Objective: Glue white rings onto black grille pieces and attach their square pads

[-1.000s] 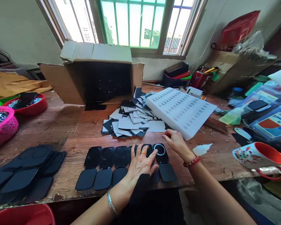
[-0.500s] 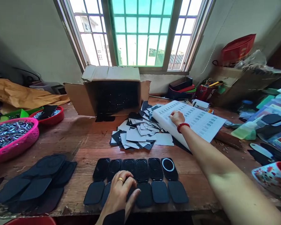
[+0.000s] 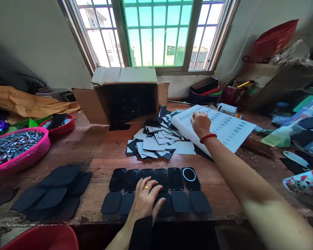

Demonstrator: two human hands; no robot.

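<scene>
Several black hinged cases (image 3: 179, 201) lie opened flat in a row near the table's front edge. The rightmost case shows a white ring (image 3: 189, 174) on its upper half. My left hand (image 3: 147, 196), with a gold ring, rests over the middle cases, fingers apart, holding nothing visible. Farther right, my right hand (image 3: 200, 123), wearing a red bracelet, is on a white sheet with rows of printed marks (image 3: 226, 130); its fingers are curled, and what they pinch is too small to see. Loose white and black cards (image 3: 153, 143) are heaped left of the sheet.
Black flat pieces (image 3: 52, 194) are piled at the left front. Behind them stands a pink basket of metal parts (image 3: 45, 146). An open cardboard box (image 3: 87, 104) stands by the window. At the right edge is a patterned cup (image 3: 299, 187). Below the table sits a red bin (image 3: 41, 239).
The view has tilted down slightly, so the table appears higher. My right hand has turned over the sheet and its fingers are more curled. My left hand has shifted slightly right over the cases.
</scene>
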